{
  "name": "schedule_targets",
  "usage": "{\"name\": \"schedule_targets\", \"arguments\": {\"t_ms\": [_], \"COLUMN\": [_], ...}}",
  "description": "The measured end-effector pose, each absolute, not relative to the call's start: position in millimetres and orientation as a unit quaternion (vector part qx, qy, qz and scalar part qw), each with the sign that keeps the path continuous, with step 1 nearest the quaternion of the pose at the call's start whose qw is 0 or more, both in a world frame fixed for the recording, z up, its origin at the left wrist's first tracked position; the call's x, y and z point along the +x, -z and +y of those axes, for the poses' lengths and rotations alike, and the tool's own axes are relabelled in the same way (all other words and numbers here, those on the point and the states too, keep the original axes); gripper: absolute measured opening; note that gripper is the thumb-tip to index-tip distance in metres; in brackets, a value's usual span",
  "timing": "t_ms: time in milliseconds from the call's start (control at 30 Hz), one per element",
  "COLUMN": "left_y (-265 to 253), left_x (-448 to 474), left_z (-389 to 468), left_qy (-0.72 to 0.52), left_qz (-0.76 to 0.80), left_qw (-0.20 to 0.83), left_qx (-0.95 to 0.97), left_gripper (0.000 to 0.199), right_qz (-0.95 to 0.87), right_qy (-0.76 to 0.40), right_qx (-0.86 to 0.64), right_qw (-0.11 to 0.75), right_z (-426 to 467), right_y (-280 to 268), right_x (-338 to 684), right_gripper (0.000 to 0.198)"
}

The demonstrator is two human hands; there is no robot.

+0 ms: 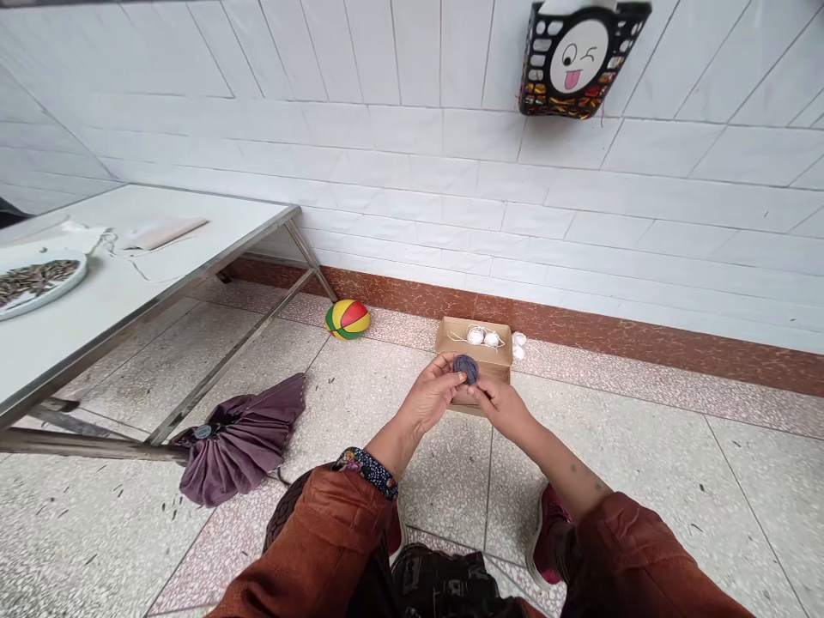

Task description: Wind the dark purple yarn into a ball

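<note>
A small dark grey-blue ball of yarn (pixel 465 368) is pinched in the fingers of my left hand (pixel 430 393). My right hand (pixel 505 407) is closed just below and to the right of the ball, thumb and fingertips together near its lower edge; whether a strand lies between them is too small to see. Beneath and beyond both hands an open cardboard box (pixel 445 336) stands on the floor, partly hidden by them. Inside its far part lie two white balls of yarn (pixel 475 336) with loose strands. More white balls (pixel 518 340) lie beside the box on the right.
To the left stands a white table (pixel 193 249) with metal legs, bearing a plate (pixel 81 273) of dark dried pieces. A colourful ball (pixel 348 319) sits by its leg. A folded purple umbrella (pixel 248 438) lies on the floor. A black basket (pixel 537 51) hangs on the tiled wall.
</note>
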State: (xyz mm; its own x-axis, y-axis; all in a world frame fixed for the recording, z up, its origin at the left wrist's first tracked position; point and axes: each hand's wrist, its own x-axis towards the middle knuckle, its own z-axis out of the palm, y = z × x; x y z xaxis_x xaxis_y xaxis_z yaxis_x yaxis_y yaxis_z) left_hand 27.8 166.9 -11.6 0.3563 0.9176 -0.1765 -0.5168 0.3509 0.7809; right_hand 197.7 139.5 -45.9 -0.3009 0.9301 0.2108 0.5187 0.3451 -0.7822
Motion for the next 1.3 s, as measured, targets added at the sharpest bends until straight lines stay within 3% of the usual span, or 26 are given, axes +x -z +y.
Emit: {"name": "schedule_targets", "arguments": {"t_ms": [133, 233, 400, 567, 733, 1000, 1167, 1300], "left_y": [15, 16, 11, 8, 14, 15, 12, 11], "left_x": [18, 13, 14, 15, 18, 24, 29, 34], "left_z": [172, 169, 160, 162, 169, 161, 152, 151], "left_qy": [-0.495, -0.448, -0.380, -0.439, -0.481, -0.365, -0.380, -0.415], "left_qz": [0.392, 0.417, 0.348, 0.301, 0.373, 0.366, 0.251, 0.271], "left_qw": [0.695, 0.672, 0.721, 0.761, 0.698, 0.680, 0.751, 0.761], "left_qx": [0.343, 0.417, 0.464, 0.370, 0.377, 0.520, 0.478, 0.418], "left_gripper": [0.037, 0.035, 0.034, 0.052, 0.041, 0.041, 0.069, 0.050], "right_qz": [-0.805, -0.781, -0.707, -0.700, -0.802, -0.720, -0.676, -0.700], "right_qy": [-0.313, -0.289, -0.247, -0.284, -0.294, -0.244, -0.273, -0.282], "right_qx": [-0.397, -0.408, -0.491, -0.529, -0.422, -0.458, -0.536, -0.533], "right_qw": [0.311, 0.374, 0.445, 0.388, 0.304, 0.460, 0.426, 0.383], "right_z": [131, 134, 155, 157, 134, 140, 148, 134], "right_y": [25, 4, 9, 47, 40, -1, 29, 46], "right_x": [190, 191, 197, 191, 185, 215, 219, 209], "right_gripper": [0.023, 0.020, 0.024, 0.026, 0.026, 0.022, 0.024, 0.021]}}
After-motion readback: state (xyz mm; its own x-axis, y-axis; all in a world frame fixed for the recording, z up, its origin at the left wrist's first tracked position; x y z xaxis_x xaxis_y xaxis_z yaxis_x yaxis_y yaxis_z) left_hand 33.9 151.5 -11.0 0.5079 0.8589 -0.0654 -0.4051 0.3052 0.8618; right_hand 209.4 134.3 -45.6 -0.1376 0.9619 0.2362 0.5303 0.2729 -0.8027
